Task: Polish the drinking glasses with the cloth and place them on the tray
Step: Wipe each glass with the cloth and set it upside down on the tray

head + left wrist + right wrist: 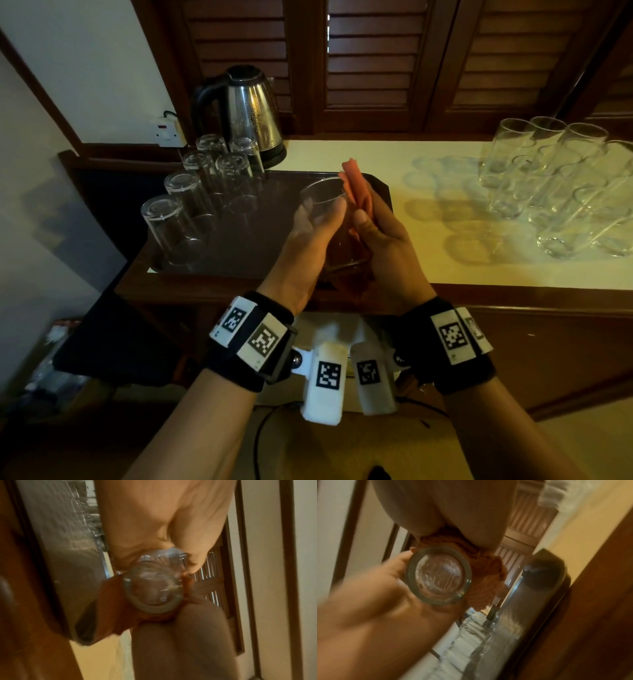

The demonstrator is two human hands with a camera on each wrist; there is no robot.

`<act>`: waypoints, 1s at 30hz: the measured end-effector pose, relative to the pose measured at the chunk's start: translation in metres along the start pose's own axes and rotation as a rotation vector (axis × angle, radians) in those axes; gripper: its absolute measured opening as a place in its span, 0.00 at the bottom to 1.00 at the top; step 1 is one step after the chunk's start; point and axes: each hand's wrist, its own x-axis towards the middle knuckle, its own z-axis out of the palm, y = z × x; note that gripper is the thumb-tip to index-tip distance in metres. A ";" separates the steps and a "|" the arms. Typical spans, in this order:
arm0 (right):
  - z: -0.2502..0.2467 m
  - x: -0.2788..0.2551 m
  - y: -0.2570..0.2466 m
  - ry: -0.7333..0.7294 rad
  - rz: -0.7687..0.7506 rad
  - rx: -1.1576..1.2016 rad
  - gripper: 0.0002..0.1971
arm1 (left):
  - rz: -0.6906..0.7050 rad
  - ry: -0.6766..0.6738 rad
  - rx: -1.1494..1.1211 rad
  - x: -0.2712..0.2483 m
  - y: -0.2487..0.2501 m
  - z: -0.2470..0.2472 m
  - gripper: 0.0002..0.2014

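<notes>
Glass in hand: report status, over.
Left hand grips the glass; right hand presses the orange cloth against it. Six glasses upside down on the tray. Nothing in the way.

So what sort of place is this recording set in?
Probably a hotel room's tea corner: an electric kettle beside a dark tray of upturned glasses, on a wooden counter below louvred shutters.

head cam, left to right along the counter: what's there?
Upturned glasses on the tray → kettle behind them → glass in hand, left hand holding it → orange cloth in the right hand → cluster of upright glasses.
</notes>
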 end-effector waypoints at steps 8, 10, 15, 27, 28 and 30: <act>-0.003 -0.001 -0.004 0.003 0.000 0.120 0.27 | -0.003 -0.022 -0.108 -0.001 0.010 -0.007 0.22; 0.002 -0.001 -0.003 -0.062 -0.070 0.017 0.29 | -0.007 0.014 -0.082 -0.001 0.010 -0.001 0.23; -0.001 -0.003 -0.005 -0.042 0.057 0.217 0.26 | -0.021 -0.102 -0.107 -0.001 0.011 0.001 0.33; 0.000 -0.003 -0.011 -0.013 -0.037 0.080 0.29 | 0.038 -0.057 -0.029 -0.002 0.015 0.011 0.25; 0.000 -0.005 -0.013 0.007 0.019 0.170 0.27 | 0.032 -0.086 -0.051 -0.003 0.015 0.010 0.27; -0.004 -0.007 -0.015 0.031 0.053 0.273 0.25 | 0.008 -0.126 -0.073 -0.003 0.016 0.007 0.31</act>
